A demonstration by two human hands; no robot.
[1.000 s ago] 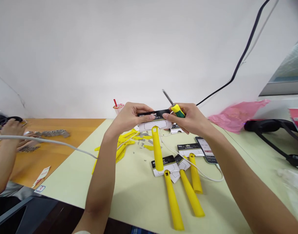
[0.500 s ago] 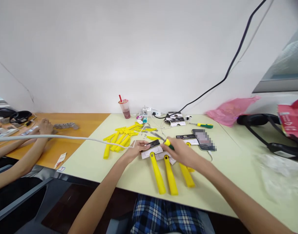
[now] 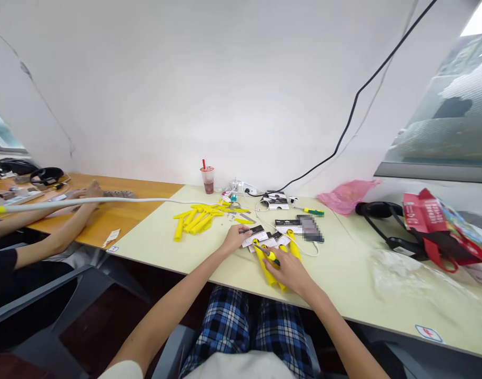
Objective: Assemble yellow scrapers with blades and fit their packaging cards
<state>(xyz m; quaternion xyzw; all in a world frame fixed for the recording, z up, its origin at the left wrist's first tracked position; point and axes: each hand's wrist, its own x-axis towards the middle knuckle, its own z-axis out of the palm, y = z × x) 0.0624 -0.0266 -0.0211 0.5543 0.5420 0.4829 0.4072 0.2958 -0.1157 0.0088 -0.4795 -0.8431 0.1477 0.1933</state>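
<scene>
"What's closest to you there?"

"Plaid shorts (image 3: 229, 318) at the table (image 3: 209, 259) edge. Just past them, the right hand (image 3: 290, 271) is wrapped around a yellow-and-green screwdriver (image 3: 271, 256), its shaft slanting to the left."

"Where does the tip point?"

"At the top end of a yellow handle (image 3: 268, 272), which lies on the table with its lower end toward the person. Whether tip and handle touch, I can't tell from here."

"And the left hand (image 3: 236, 237)?"

"It's pinching a black-and-white card (image 3: 254, 235) by the left side, right at that handle's top. More handles (image 3: 294, 247) and cards (image 3: 288, 226) sit close by on the right, some partly covered by the right hand."

"Beyond those?"

"A phone (image 3: 312, 229) next to the farthest card, its screen blurred out. Over to the left, a heap of yellow handles (image 3: 199, 220), overlapping one another. A second screwdriver (image 3: 314, 212) lies behind the phone."

"Anything at the back?"

"A cup (image 3: 208, 181) with a red straw and some dark drink in the bottom, a white power strip (image 3: 253, 190), and a crumpled pink bag (image 3: 347, 196) by the wall (image 3: 241, 95)."

"Who's at the orange table (image 3: 154, 190)?"

"A co-worker; I see a hand (image 3: 93, 188) resting near small grey pieces (image 3: 118, 194)."
</scene>
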